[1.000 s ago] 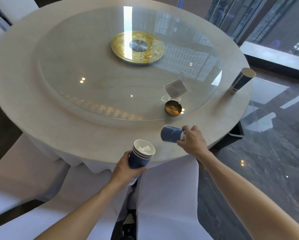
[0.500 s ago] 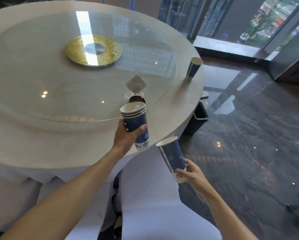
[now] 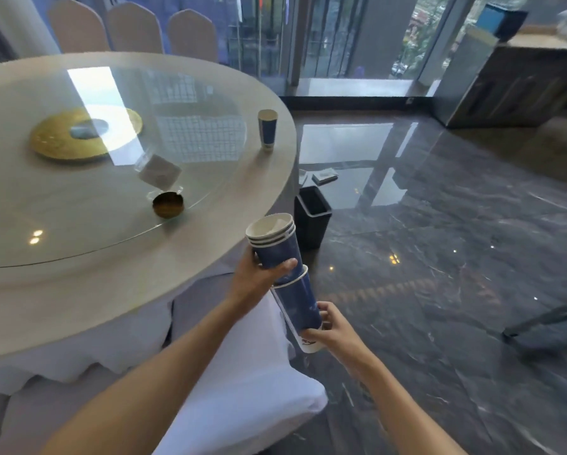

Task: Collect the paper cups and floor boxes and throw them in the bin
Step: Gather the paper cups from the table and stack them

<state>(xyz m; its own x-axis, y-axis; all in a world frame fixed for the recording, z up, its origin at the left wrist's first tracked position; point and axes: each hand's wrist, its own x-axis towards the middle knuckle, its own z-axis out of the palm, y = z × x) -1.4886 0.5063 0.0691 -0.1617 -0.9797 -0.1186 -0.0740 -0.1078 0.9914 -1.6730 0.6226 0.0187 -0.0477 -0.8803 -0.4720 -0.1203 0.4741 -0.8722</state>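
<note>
One round table [image 3: 78,307] fills the left of the view, and one black bin [image 3: 311,221] stands on the floor just beside its edge. Half a second ago the two hands held their cups apart; now the right hand [image 3: 333,330] grips a single cup [image 3: 300,303] by its base and slides it up under the stack of three cups [image 3: 274,244] clasped in the left hand [image 3: 254,279], so four cups become one load for the bin. One more cup [image 3: 267,128] stands on the table's far edge. Two small boxes, I judge, lie on the floor beyond the bin [image 3: 323,177], one half hidden.
</note>
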